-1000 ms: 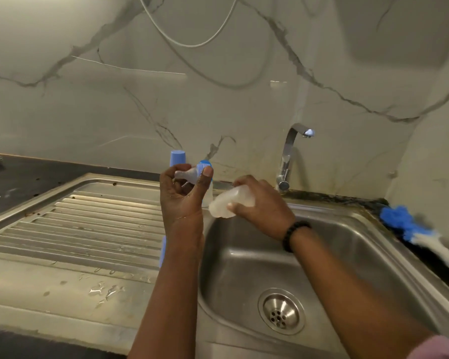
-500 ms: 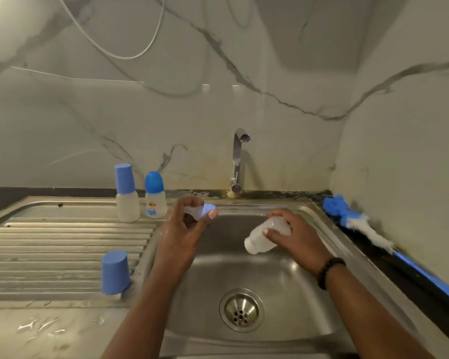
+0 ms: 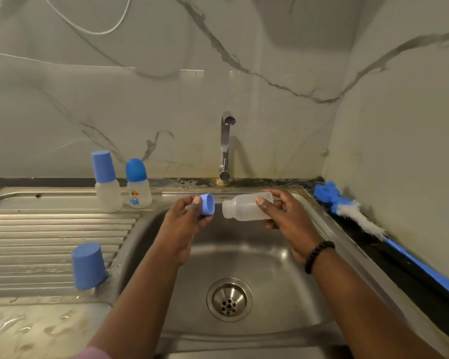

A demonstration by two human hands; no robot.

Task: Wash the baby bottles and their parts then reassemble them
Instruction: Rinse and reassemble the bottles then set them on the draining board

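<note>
1. Baby bottle (image 3: pixel 246 206), clear and uncapped, lies on its side above the sink (image 3: pixel 244 255), grasped by the right hand (image 3: pixel 285 216).
2. The left hand (image 3: pixel 187 218) pinches a blue collar (image 3: pixel 208 204), just beside the bottle's open neck.
3. Two capped bottles (image 3: pixel 122 185) and a loose blue cap (image 3: pixel 88 265) stand on the drainboard (image 3: pixel 36 229).
</note>
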